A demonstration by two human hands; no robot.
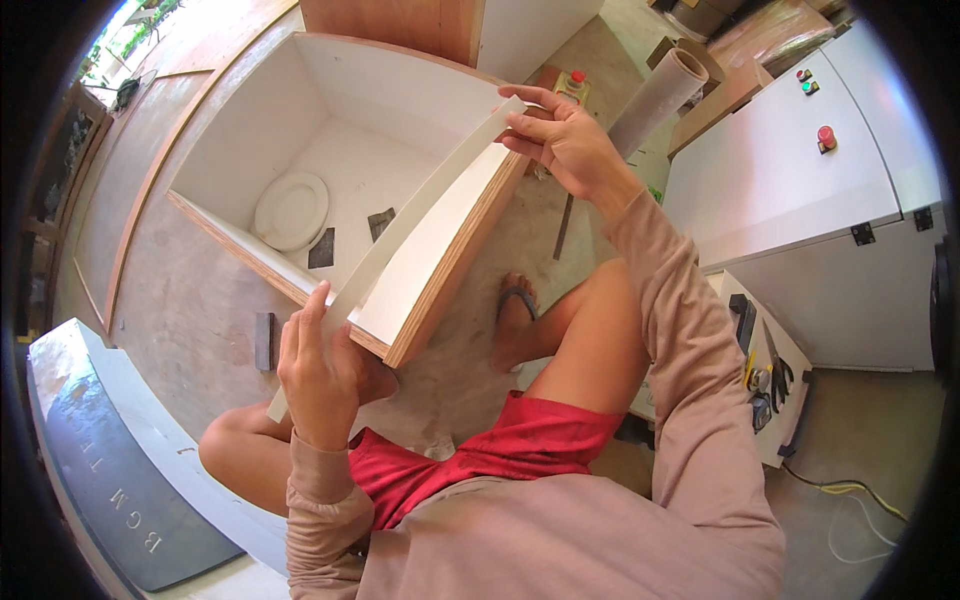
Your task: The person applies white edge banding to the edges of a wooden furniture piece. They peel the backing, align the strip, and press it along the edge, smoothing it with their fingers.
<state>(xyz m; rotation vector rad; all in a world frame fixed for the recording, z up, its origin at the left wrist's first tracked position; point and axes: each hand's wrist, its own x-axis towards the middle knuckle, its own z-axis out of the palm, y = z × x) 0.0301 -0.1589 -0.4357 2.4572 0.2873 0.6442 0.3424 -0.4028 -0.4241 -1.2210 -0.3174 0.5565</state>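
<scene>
A long, thin white strip (430,188) runs on a slant just over the near edge of an open plywood box (450,275) with white inner faces. My right hand (565,138) pinches the strip's far end between thumb and fingers at the box's right corner. Lower down, my left hand (318,375) holds the strip near the box's front corner, and a short tail of it hangs below the palm. Inside the box lie a flat white ring-shaped coil (268,212) and two small dark pieces, one a dark rectangle (322,248).
A dark block (264,342) lies on the floor left of the box. To the right stand a white cabinet (790,190) with push buttons and a tray of tools (780,440). A clear film roll (650,105) and a red-capped container (572,88) are behind my right hand.
</scene>
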